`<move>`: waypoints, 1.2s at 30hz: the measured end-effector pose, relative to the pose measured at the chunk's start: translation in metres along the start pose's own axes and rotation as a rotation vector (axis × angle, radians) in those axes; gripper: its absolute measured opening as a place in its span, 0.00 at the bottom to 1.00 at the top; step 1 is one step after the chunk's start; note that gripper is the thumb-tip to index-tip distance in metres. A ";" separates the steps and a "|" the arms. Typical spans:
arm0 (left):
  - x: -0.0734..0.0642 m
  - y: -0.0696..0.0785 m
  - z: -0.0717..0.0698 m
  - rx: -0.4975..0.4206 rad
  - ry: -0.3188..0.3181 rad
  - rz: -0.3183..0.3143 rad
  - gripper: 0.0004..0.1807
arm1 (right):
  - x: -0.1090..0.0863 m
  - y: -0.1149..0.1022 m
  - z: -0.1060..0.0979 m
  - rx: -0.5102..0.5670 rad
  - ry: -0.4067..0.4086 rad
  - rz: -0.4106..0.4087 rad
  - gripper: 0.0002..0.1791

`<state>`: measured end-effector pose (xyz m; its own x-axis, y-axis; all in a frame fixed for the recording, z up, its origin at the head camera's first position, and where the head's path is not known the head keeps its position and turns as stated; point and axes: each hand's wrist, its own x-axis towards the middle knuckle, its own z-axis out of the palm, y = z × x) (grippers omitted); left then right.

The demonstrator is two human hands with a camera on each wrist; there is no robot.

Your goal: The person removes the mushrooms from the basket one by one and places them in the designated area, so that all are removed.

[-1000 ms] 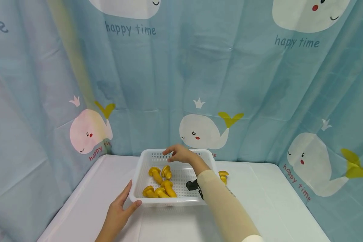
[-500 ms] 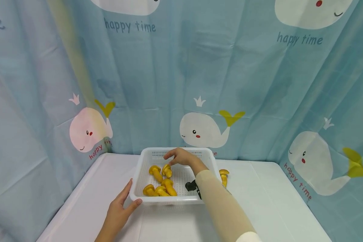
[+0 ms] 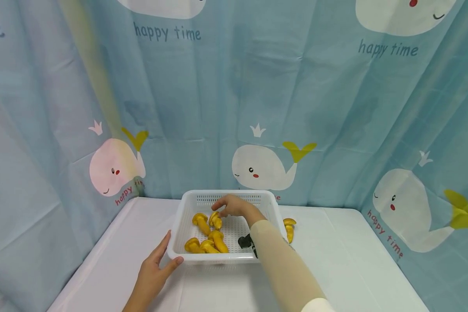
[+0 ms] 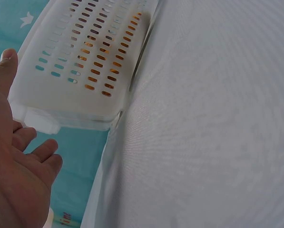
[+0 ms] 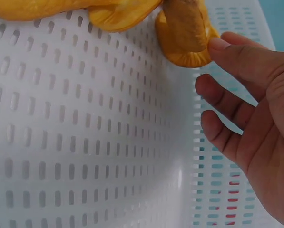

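A white slotted plastic basket (image 3: 234, 256) stands on the table with several yellow mushrooms lying in its left half. My right hand (image 3: 234, 205) reaches into it and pinches the cap edge of the rearmost right mushroom (image 3: 216, 221) between thumb and index finger. In the right wrist view, that mushroom (image 5: 187, 28) shows its stem toward the camera, and my other fingers (image 5: 222, 97) are loosely bent off it. My left hand (image 3: 152, 271) rests at the basket's front left corner, fingers mostly straight along the side and thumb near the front rim.
One more yellow mushroom (image 3: 289, 229) lies on the white table (image 3: 343, 260), just outside the basket's right side. A small black device (image 3: 245, 241) sits at my right wrist. Blue whale-print curtains (image 3: 187, 99) hang behind the table and along both sides.
My right hand has come down slightly onto the rear mushroom, its thumb and index finger closing around the cap. The left hand and the basket keep their places.
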<state>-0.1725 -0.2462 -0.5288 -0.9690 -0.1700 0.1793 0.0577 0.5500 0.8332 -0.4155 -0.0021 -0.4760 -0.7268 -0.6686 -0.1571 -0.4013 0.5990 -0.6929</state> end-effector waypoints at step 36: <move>-0.001 0.001 0.000 -0.002 0.000 -0.004 0.51 | 0.005 0.003 0.007 0.055 0.024 0.004 0.12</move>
<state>-0.1712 -0.2453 -0.5281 -0.9693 -0.1720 0.1757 0.0541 0.5477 0.8349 -0.4161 -0.0065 -0.4841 -0.7420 -0.6549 -0.1434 -0.3674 0.5761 -0.7302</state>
